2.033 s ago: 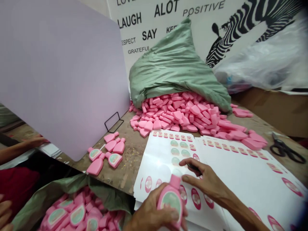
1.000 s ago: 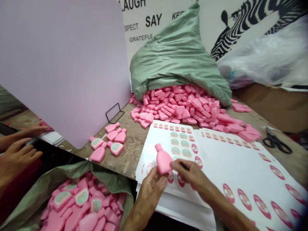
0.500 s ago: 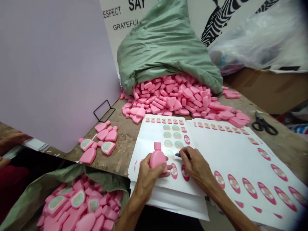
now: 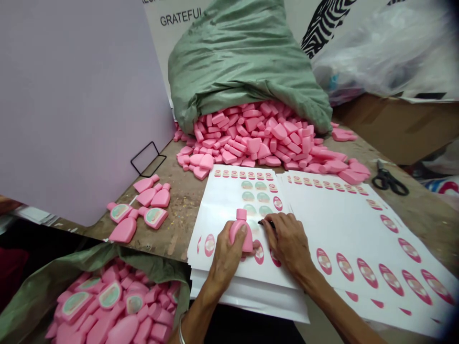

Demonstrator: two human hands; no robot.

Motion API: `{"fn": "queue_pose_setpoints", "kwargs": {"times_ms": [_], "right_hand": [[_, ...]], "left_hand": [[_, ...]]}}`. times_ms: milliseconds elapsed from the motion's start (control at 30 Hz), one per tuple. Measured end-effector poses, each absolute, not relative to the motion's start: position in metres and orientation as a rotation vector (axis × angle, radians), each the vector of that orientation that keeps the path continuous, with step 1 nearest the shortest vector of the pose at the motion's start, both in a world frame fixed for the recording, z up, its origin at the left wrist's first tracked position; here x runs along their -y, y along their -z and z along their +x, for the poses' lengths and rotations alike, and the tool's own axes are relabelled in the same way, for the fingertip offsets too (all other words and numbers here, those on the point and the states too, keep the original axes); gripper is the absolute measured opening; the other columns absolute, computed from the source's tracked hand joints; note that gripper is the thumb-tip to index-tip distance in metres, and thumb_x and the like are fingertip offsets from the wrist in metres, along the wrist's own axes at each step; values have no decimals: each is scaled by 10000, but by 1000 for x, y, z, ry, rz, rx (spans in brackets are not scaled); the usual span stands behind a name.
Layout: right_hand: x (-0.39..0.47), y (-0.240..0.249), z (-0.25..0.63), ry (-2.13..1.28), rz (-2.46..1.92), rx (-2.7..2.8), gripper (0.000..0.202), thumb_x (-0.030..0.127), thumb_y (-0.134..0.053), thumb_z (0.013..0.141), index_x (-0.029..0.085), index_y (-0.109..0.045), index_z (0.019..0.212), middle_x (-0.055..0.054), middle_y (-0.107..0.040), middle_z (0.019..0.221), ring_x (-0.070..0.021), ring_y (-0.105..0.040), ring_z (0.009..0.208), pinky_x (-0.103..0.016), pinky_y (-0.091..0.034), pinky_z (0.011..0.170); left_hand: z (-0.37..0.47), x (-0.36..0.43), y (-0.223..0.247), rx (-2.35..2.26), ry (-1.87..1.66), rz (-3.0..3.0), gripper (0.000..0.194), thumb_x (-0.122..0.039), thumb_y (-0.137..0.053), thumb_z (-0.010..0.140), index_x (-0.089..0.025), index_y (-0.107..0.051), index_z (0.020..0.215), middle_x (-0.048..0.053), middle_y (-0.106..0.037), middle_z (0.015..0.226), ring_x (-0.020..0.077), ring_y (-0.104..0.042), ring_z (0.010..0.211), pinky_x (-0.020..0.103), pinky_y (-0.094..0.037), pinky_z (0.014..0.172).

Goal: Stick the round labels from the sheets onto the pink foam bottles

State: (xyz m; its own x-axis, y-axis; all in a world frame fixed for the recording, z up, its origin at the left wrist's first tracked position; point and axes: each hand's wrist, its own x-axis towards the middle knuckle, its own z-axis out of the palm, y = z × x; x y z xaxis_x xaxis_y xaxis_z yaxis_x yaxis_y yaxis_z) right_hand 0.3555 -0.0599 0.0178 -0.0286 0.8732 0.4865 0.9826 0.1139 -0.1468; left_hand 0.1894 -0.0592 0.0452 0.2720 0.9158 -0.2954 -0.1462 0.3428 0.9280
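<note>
My left hand (image 4: 229, 251) is closed around a small pink toy bottle (image 4: 241, 234), cap end pointing away from me, over a sheet of stickers (image 4: 222, 210). Pale green label stickers (image 4: 263, 197) stand in two columns on that sheet, with red oval ones near its lower edge. Just right of the bottle, my right hand (image 4: 287, 239) pinches a thin black tool (image 4: 266, 222), its tip pointing left at the sheet. Most of the tool is hidden by the fingers, so its kind does not show.
A green sack (image 4: 247, 62) spills a heap of pink bottles (image 4: 251, 138) at the back. Several bottles (image 4: 124, 230), some labelled, lie left. Another open sack (image 4: 43, 296) holds more, lower left. Scissors (image 4: 389, 181) and a second sticker stack (image 4: 333, 215) are right. A wire stand (image 4: 148, 160) sits left.
My left hand has moved slightly right with the bottle, which now covers part of the lower green stickers. The black tool's tip has shifted slightly left and up. The view has tilted down a little.
</note>
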Motion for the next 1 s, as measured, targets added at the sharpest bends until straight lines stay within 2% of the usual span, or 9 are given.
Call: {"fn": "queue_pose_setpoints", "kwargs": {"times_ms": [100,300,400,533,800,900,1000], "right_hand": [[61,-19,354,295,-1784,1947,229,288,-437,921,186,-571,765,-37,-566,672,-179,-454,681,-303,-277,631],[64,-17,355,81,-1733,1914,202,273,-458,903,191,-558,748,-27,-576,681,-169,-477,689,-295,-310,645],[63,-17,355,154,-1749,1867,195,282,-458,908,183,-570,784,-38,-589,712,-176,-477,703,-301,-318,655],[63,-17,354,259,-1819,1918,221,286,-455,909,188,-562,742,-41,-573,682,-183,-458,693,-310,-303,650],[63,-17,355,-2,-1809,1844,181,325,-508,873,203,-539,743,-21,-578,674,-172,-474,677,-297,-330,651],[63,-15,355,14,-1814,1846,207,396,-570,833,202,-544,765,-23,-602,699,-177,-491,690,-299,-342,656],[63,-15,354,120,-1772,1858,206,391,-581,831,197,-558,765,-28,-620,699,-179,-503,686,-307,-341,663]], "left_hand": [[189,58,-44,-1025,-873,932,439,-555,-520,827,-156,-520,1010,102,-622,924,242,-706,791,211,-488,537],[189,56,-45,-1033,-828,922,455,-574,-523,814,-167,-520,1018,93,-614,939,244,-704,796,219,-498,544],[188,56,-44,-1016,-840,917,435,-562,-529,818,-173,-526,1013,80,-611,934,237,-700,812,231,-516,576],[187,57,-44,-1008,-837,909,431,-554,-534,818,-172,-528,1016,73,-602,924,234,-697,808,247,-528,597],[186,56,-46,-993,-830,911,402,-539,-523,831,-174,-518,1001,65,-590,930,226,-694,807,250,-544,610],[186,55,-46,-992,-833,892,416,-542,-538,820,-172,-522,1009,75,-593,961,229,-695,812,248,-546,610],[186,55,-46,-991,-833,886,418,-542,-528,826,-169,-514,1013,79,-585,982,225,-696,809,238,-545,600]]}}
